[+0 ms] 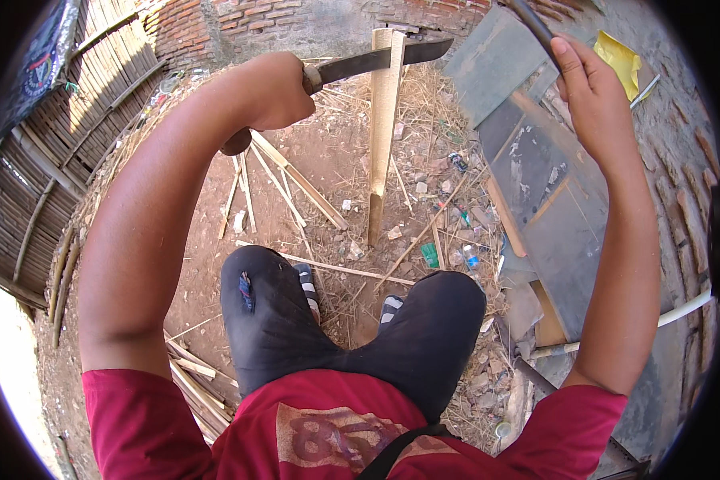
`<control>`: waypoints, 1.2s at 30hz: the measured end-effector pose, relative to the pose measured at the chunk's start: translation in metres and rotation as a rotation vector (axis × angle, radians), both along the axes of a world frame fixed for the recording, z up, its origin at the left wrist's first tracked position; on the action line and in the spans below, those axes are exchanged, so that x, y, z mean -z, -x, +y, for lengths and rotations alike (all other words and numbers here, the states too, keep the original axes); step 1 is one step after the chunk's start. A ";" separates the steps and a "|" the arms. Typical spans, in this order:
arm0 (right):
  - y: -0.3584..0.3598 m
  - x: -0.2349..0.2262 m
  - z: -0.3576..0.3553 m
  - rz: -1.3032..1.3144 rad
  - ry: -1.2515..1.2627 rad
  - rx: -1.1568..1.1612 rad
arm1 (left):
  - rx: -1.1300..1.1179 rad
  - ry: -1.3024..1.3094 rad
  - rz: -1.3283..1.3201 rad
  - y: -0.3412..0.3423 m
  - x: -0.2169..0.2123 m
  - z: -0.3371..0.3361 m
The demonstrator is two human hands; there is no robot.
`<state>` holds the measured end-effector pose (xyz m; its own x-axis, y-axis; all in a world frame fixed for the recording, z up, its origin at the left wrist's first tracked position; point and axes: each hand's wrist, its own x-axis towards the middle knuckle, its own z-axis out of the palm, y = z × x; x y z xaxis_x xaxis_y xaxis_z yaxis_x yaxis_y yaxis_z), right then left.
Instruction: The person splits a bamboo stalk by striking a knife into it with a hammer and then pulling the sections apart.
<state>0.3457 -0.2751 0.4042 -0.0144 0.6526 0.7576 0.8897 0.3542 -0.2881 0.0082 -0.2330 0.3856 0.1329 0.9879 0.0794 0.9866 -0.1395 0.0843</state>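
My left hand (274, 94) is closed round the wooden handle of a machete (352, 66), whose dark blade points right. The blade crosses an upright split bamboo piece (383, 136) just below its top and seems sunk into it. That bamboo stands on the ground ahead of my knees, its pale hollow side showing. At the upper right, my right hand (594, 96) is raised and wrapped round a dark rod (534, 26), apart from the blade. The rod's far end runs out of view.
Split bamboo strips (300, 180) lie on the dirt ahead, and more strips (200, 384) are at my left side. Dark boards (536, 176) and a white pipe (684, 310) are at the right. A woven bamboo wall (24, 216) rises at the left, a brick wall (256, 20) beyond.
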 end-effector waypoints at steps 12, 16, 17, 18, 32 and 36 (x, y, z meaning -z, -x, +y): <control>-0.002 0.028 -0.006 0.019 -0.005 0.036 | -0.032 0.003 -0.018 0.011 0.011 0.010; 0.001 0.023 0.013 0.138 -0.143 0.002 | -0.047 0.030 -0.011 0.004 0.008 0.006; 0.001 0.034 0.022 0.148 -0.144 0.008 | -0.054 0.040 -0.003 0.002 0.009 0.006; -0.005 0.050 0.024 0.039 -0.077 0.037 | -0.016 0.025 0.007 -0.003 0.010 0.006; 0.008 0.071 0.008 0.141 -0.051 0.031 | -0.010 0.052 -0.027 -0.004 0.013 0.004; -0.005 0.103 0.021 0.000 0.099 -0.019 | 0.038 0.041 -0.013 -0.005 0.016 0.004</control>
<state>0.3506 -0.2546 0.3013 -0.0277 0.7242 0.6891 0.8832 0.3405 -0.3224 0.0130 -0.2290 0.3699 0.1692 0.9847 0.0412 0.9795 -0.1727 0.1038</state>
